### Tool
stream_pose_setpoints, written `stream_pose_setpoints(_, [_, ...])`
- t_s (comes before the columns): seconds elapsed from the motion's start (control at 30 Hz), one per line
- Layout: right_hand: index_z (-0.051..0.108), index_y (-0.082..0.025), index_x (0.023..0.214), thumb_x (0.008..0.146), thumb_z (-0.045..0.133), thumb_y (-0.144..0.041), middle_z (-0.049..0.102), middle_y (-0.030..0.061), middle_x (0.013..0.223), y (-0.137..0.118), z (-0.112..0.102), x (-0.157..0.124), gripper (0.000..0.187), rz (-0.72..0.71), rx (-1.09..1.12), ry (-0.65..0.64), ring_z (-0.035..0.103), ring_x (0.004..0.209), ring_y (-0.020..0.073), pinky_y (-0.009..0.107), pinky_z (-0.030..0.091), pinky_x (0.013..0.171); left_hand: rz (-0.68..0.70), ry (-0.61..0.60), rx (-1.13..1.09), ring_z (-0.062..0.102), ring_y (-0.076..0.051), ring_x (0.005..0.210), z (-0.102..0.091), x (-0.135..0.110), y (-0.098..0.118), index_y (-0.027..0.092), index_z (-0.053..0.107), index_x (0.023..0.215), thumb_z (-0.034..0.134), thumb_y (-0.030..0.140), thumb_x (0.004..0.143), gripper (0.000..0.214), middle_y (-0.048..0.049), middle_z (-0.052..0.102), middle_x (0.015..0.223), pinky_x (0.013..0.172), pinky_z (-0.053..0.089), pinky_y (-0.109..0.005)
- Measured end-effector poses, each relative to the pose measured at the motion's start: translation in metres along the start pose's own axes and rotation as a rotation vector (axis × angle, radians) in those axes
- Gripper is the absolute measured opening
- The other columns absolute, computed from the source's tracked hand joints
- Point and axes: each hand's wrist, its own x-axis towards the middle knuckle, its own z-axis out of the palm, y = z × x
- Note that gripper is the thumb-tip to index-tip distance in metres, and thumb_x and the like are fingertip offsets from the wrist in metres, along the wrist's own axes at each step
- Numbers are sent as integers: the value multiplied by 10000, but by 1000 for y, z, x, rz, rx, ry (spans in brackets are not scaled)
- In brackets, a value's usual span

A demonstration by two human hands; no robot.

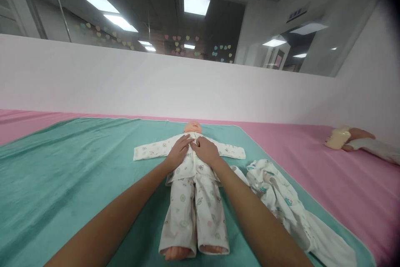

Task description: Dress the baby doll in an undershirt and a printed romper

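A baby doll (193,127) lies on its back, its head toward the wall, dressed in a white patterned shirt (187,170) and matching trousers (183,210). The shirt's sleeves stretch out to both sides, and the doll's feet show below the trouser hems. On the shirt's upper front, my left hand (178,151) has its fingers together at the front edge. Close beside it, my right hand (206,150) curls its fingers at the same front opening, near the neck. Both hands grip the shirt fabric; the fingertips and any button between them are too small to make out.
A teal blanket (78,183) lies under the doll on a pink surface (300,144). Crumpled white printed clothes (281,200) rest by my right forearm. At far right lies another doll (359,134) beside a pale yellow object (337,138). A white wall (140,88) with windows stands behind.
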Motion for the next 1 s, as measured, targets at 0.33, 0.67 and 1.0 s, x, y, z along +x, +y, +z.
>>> stream_pose_setpoints(0.33, [403, -190, 618, 839, 385, -388, 482, -42, 640, 6, -8, -3, 297, -79, 224, 17, 427, 632, 109, 227, 285, 605, 88, -62, 125, 273, -169, 1305, -10, -6, 10, 209, 464, 1285, 243, 260, 908, 440, -51, 363, 1397, 1106, 208, -352])
stream_pose_setpoints(0.67, [429, -200, 648, 813, 354, -431, 475, -36, 647, 20, 2, -3, 294, -19, 443, 79, 457, 653, 124, 227, 346, 623, 158, -95, 202, 264, -170, 1301, -9, -3, 3, 227, 416, 1319, 196, 265, 922, 455, -46, 345, 1405, 1087, 224, -350])
stream_pose_setpoints(1.0, [538, -195, 720, 794, 401, -424, 569, -6, 748, 27, 9, 5, 277, 57, 513, 111, 494, 719, 139, 251, 377, 693, 100, -107, 201, 270, -178, 1296, -7, -1, 2, 228, 440, 1299, 201, 258, 912, 456, -41, 344, 1407, 1088, 210, -344])
